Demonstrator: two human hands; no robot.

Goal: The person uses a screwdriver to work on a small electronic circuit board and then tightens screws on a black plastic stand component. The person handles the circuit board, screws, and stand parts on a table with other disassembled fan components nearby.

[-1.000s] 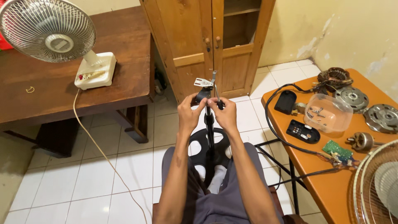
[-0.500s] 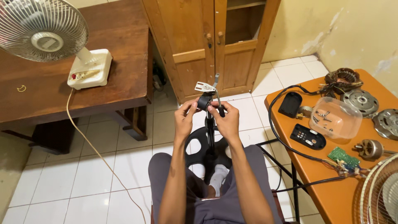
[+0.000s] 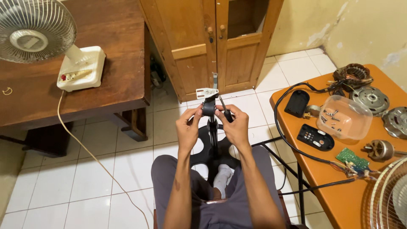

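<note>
White tiled floor (image 3: 97, 169) below. Both hands are gripping the black fan stand pole top (image 3: 208, 107) at 12 o'clock: left hand (image 3: 188, 129) pinching it, right hand (image 3: 236, 127) pinching a black-handled screwdriver (image 3: 225, 111) against it.

Head view, steeply down, close

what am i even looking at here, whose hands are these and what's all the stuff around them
This is one view from a camera worn on a person's head, looking down at their own lap and hands. The left hand and right hand grip the top of a black fan stand that rises from a round base on the tiled floor; the right hand also holds a thin dark tool, probably a screwdriver. On the orange table to the right lie motor parts, a clear plastic container of small hardware and a green circuit board. A white desk fan sits on the wooden table to the left.
</note>
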